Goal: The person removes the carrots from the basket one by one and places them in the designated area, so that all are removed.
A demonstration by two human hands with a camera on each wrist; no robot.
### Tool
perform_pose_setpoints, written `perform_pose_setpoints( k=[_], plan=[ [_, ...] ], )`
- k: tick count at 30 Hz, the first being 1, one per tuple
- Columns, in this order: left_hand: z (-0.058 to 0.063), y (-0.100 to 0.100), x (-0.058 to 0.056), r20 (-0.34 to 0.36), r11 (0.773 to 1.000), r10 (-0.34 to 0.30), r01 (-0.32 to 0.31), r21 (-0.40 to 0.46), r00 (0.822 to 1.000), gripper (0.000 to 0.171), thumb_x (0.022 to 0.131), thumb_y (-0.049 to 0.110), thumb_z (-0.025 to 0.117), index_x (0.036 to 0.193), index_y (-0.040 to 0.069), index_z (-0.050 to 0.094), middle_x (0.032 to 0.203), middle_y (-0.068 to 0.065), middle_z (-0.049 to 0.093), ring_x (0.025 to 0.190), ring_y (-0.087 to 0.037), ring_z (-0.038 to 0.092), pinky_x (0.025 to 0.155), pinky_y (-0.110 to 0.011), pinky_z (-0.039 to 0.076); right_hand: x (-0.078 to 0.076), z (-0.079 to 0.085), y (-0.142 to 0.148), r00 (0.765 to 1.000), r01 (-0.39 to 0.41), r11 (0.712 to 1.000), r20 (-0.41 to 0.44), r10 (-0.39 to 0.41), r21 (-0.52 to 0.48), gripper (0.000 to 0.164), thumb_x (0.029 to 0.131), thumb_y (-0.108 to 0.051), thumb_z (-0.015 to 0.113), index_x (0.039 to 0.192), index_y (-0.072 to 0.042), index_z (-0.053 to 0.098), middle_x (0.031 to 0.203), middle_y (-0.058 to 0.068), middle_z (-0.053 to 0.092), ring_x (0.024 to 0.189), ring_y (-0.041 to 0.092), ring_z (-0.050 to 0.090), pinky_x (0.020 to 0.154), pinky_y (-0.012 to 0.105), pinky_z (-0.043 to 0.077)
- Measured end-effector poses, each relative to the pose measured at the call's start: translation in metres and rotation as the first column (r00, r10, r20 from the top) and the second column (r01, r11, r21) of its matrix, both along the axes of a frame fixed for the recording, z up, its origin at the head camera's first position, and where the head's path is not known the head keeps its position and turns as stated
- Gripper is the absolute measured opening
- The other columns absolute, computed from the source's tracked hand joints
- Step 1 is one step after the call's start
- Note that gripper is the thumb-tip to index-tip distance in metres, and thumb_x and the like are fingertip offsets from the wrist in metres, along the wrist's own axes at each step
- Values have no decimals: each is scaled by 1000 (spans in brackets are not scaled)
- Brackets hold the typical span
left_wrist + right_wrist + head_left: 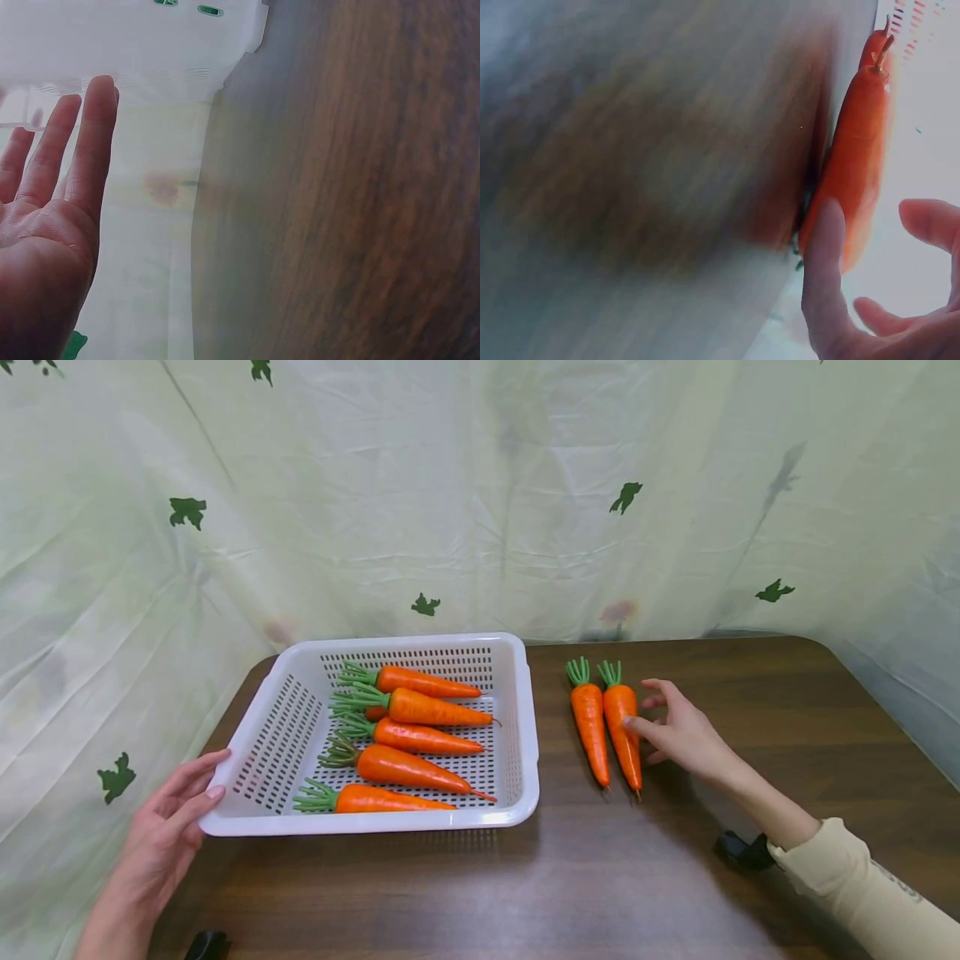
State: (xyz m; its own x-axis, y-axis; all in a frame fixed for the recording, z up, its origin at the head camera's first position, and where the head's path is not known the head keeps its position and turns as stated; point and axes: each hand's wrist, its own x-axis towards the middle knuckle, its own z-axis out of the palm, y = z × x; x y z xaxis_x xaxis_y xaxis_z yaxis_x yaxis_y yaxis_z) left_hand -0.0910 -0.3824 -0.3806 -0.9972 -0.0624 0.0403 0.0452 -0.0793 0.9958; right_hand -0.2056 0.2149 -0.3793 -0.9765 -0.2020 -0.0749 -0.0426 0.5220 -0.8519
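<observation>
A white plastic basket on the table holds several orange carrots with green tops. My left hand touches the basket's left front corner, its thumb at the rim; in the left wrist view the fingers extend nearly straight. Two more carrots lie side by side to the right of the basket, the left one beside the right one. At the right-hand carrot is my right hand, its thumb overlapping the carrot's side and its fingers spread apart.
The brown wooden table runs back to a pale curtain with green leaf shapes. Dark straps show near both wrists, one by the right cuff.
</observation>
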Motion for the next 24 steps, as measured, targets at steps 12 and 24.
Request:
perform_pose_setpoints(
  k=[12,24],
  plan=[
    [0,1,0,11,1000,15,-15,-28,1000,47,101,6,50,147,16,46,138,8,51,113,-7,55,83,-24,53,12,17,-16,971,-19,999,-237,26,30,56,95,-27,67,143,-14,41,122,13,54,88,26,57,65,31,53],
    [0,1,1,-3,1000,5,-5,-18,1000,46,101,4,50,146,15,47,137,8,53,112,-7,56,82,-24,53,9,38,-44,936,-173,985,-309,169,15,49,94,-21,68,138,-21,47,119,7,56,90,20,56,70,35,51]
  ],
)
